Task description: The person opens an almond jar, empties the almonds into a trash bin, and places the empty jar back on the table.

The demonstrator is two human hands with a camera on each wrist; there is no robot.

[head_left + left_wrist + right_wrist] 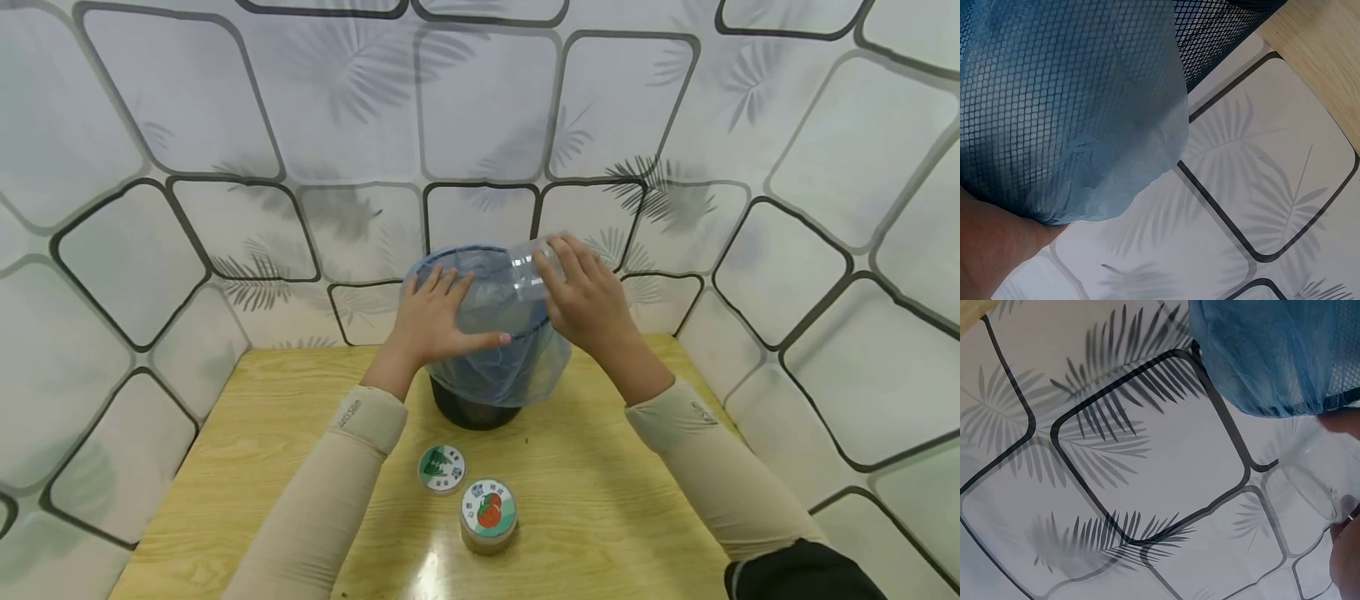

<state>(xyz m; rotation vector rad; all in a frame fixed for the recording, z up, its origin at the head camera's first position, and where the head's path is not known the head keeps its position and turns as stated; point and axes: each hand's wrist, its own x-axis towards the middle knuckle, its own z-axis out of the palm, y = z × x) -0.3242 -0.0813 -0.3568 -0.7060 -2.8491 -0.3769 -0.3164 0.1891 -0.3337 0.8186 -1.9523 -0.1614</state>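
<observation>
A dark mesh waste bin [474,410] stands on the table, lined with a thin blue plastic bag [498,375] folded over its rim. My left hand [429,323] lies at the bin's left side over the rim, fingers straight and thumb stretched out. In the left wrist view, part of that hand [991,244] touches the bag's edge. My right hand [591,298] grips a clear plastic jar [527,271], tilted with its mouth toward the bin's opening. Part of the jar [1316,478] also shows beside the bag in the right wrist view. The bin's contents are hidden.
Nearer on the wooden table [600,500] lies a round lid [442,467] with a green vegetable label. Close by stands a short jar [488,517] whose lid carries a tomato picture. Patterned walls [480,108] enclose the table's back and sides.
</observation>
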